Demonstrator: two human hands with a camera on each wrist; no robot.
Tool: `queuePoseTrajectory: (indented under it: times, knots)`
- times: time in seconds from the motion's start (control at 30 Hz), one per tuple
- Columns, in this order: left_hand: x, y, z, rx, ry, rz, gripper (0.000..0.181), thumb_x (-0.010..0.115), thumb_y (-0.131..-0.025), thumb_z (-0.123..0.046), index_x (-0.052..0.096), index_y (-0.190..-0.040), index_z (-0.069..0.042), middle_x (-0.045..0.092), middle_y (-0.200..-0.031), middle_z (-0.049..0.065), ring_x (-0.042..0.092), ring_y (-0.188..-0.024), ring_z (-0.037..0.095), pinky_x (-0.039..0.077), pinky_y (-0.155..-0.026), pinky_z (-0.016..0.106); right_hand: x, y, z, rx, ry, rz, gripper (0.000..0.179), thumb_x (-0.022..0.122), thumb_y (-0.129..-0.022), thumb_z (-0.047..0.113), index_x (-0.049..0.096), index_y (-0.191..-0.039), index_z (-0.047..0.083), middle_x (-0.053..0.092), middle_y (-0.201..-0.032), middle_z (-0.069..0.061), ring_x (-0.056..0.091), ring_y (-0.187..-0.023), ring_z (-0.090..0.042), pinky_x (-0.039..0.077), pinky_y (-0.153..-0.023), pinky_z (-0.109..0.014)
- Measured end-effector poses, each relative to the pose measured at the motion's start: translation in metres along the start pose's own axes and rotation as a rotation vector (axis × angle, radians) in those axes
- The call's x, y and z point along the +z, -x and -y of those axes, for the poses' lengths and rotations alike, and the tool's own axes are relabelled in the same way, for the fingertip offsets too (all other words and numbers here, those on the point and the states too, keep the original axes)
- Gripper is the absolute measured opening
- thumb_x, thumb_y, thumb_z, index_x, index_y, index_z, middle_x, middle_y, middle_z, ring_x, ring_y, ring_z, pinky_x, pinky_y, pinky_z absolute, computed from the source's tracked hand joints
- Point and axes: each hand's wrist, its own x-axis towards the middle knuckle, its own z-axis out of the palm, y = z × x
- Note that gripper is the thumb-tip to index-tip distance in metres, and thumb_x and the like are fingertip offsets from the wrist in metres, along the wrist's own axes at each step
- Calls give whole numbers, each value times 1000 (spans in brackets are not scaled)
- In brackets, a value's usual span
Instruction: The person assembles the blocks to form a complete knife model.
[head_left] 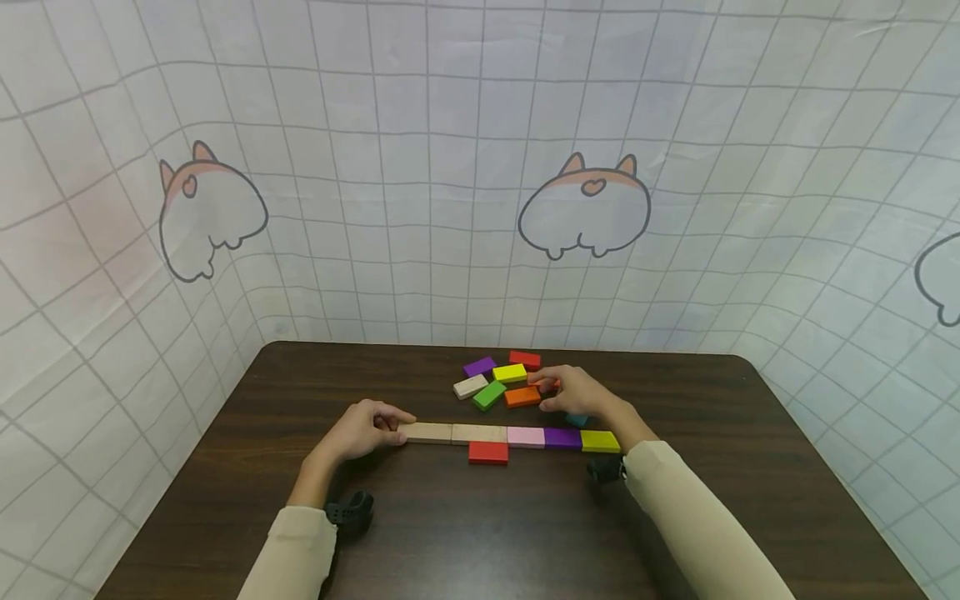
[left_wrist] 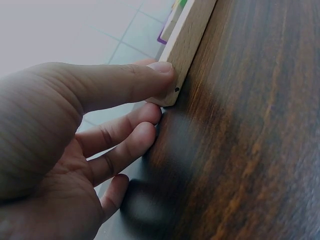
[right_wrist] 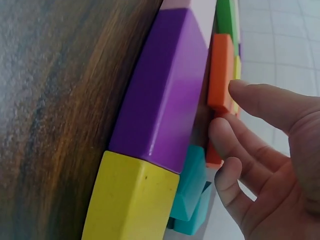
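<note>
On the dark wood-grained bench [head_left: 465, 533], 5 blocks lie end to end in a straight row: the end wooden block [head_left: 427, 432], the second wooden block [head_left: 478, 433], a pink block [head_left: 526, 437], a purple block [head_left: 562, 438] and a yellow block [head_left: 600, 442]. The left hand [head_left: 367, 429] grasps the end wooden block at its outer tip between thumb and fingers. A red block [head_left: 488, 452] lies just in front of the row. Behind it sits a loose cluster, including a green block [head_left: 489, 395], a pale block [head_left: 470, 387] and an orange block [head_left: 522, 397]; 2 teal blocks [right_wrist: 190, 185] lie close behind the row's yellow end. The right hand [head_left: 581, 392] is over the cluster's right side, its fingers released and loosely bent beside the orange block; whether a fingertip touches anything there is hard to tell. Both arms wear cream sleeves [head_left: 705, 517], with a dark device [head_left: 350, 510] at the left wrist. Pale grid-patterned cloth [head_left: 360, 217] encloses the bench's back and sides, printed with cartoon animal rumps [head_left: 585, 212].
</note>
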Motion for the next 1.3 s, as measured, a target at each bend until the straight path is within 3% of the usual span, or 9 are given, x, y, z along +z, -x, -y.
queuePoseTrajectory:
  times: [0.2, 0.6, 0.83, 1.07, 1.3]
  knots:
    - [-1, 1, -2, 4, 7, 5, 25, 80, -89, -15, 80, -114, -14, 66, -89, 3, 53, -73, 16, 46, -65, 31, 3, -9, -5, 1, 13, 23, 45, 75, -94, 12, 65, -138, 15, 70, -115, -7, 61, -103, -23, 53, -98, -48]
    - [1, -1, 2, -7, 6, -4, 25, 81, -88, -14, 80, -113, -18, 65, -88, 0, 54, -74, 17, 47, -65, 31, 11, -18, -4, -67, 10, 49, 40, 78, -90, 8, 70, -129, 8, 64, -85, -2, 55, -75, -14, 48, -73, -29]
    - [1, -2, 3, -5, 8, -7, 25, 81, -88, -14, 80, -113, -18, 65, -88, 0, 54, -73, 17, 46, -65, 31, 14, -20, -2, -82, 33, 30, 31, 79, -89, 8, 73, -119, 8, 63, -83, -1, 55, -74, -14, 49, -72, -28]
    - [1, -1, 2, -4, 9, -2, 25, 80, -88, -14, 80, -113, -17, 65, -87, 1, 54, -73, 17, 46, -64, 31, 12, -14, 0, -77, 54, 21, 32, 79, -90, 12, 73, -122, 13, 67, -87, 0, 57, -77, -14, 51, -75, -30]
    - [0, 0, 1, -8, 11, -1, 25, 80, -89, -13, 80, -113, -17, 65, -89, 1, 54, -74, 17, 46, -65, 31, 6, -1, 8, -64, 47, -41, 32, 79, -91, 16, 74, -122, 18, 68, -91, 0, 57, -80, -16, 52, -73, -29]
